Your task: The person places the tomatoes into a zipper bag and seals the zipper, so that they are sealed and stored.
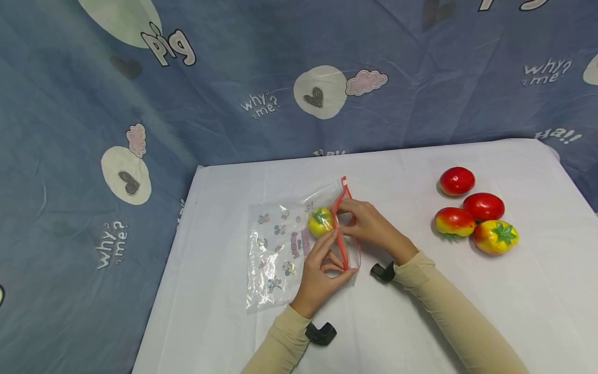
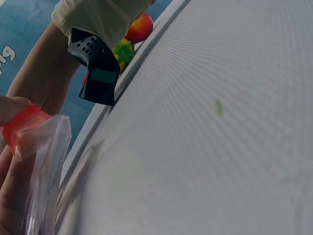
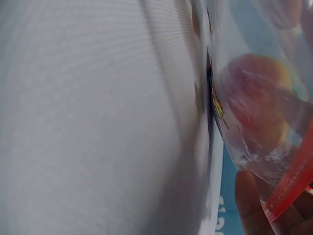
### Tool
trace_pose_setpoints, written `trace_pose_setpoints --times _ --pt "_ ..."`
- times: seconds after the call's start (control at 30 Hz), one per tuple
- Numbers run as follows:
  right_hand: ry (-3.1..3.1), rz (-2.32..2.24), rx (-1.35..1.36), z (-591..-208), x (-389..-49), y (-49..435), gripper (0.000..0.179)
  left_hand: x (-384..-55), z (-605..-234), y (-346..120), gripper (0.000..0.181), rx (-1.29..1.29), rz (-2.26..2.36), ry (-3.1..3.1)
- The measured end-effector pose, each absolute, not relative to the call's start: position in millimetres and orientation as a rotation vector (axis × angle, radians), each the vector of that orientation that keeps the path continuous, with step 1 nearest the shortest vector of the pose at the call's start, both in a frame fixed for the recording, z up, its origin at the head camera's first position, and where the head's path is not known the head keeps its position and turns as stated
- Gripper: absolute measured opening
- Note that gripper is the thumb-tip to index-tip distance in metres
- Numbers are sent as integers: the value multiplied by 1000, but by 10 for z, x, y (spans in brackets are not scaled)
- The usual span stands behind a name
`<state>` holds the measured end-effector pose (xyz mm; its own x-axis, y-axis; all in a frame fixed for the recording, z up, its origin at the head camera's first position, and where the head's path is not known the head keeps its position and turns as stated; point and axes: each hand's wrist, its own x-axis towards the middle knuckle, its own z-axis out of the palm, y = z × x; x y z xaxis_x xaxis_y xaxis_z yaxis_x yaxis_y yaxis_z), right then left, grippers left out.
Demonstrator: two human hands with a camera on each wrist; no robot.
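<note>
A clear zip bag (image 1: pixel 275 259) with printed cartoon figures lies on the white table, its red-edged mouth facing right. Inside, just behind the mouth, is a yellow and red toy fruit (image 1: pixel 320 222) with a green leafy top; the right wrist view shows its red side (image 3: pixel 257 98) through the plastic. My left hand (image 1: pixel 317 280) grips the near part of the mouth, thumb and finger pinching the red strip (image 2: pixel 24 125) in the left wrist view. My right hand (image 1: pixel 366 223) holds the mouth's far part, fingers against the red edge (image 3: pixel 293 183); some fingertips are hidden.
Several similar toy fruits stand together at the right of the table: two red ones (image 1: pixel 457 181) behind, a red-yellow one (image 1: pixel 454 222) and a yellow-red one (image 1: pixel 495 237) in front. A blue printed cloth (image 1: pixel 224 67) hangs behind the table. Black wrist cameras (image 1: pixel 321 334) sit on both wrists.
</note>
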<state>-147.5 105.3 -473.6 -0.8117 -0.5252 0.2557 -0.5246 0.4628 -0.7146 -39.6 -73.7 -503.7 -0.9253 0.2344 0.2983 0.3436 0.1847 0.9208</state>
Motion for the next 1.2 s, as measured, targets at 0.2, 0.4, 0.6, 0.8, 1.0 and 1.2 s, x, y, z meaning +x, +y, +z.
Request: trace_pose_setpoints --times 0.2,0.4,0.6,0.8,1.0,1.2 --pt "2663 -1326 -967 -4716 -1450 1065 40 -411 -4960 -747 92 -573 -1816 -2422" --pt "2703 -1240 -985 -4693 -1422 1070 40 -464 -4751 -778 100 -496 -1753 -2684" --pt "2710 -1218 -1001 -4689 -1415 1086 49 -527 -4538 -796 107 -567 -1358 -2914" --pt "2716 -1184 -997 -4690 -1451 1100 49 -626 -4395 -791 110 -629 -1122 -3045" --pt "2721 -1170 -995 -4697 -1468 1133 51 -731 -4369 -808 118 -625 -1119 -3089" --pt "2684 -1191 -944 -4695 -1416 1201 60 -786 -4384 -849 120 -571 -1176 -3100"
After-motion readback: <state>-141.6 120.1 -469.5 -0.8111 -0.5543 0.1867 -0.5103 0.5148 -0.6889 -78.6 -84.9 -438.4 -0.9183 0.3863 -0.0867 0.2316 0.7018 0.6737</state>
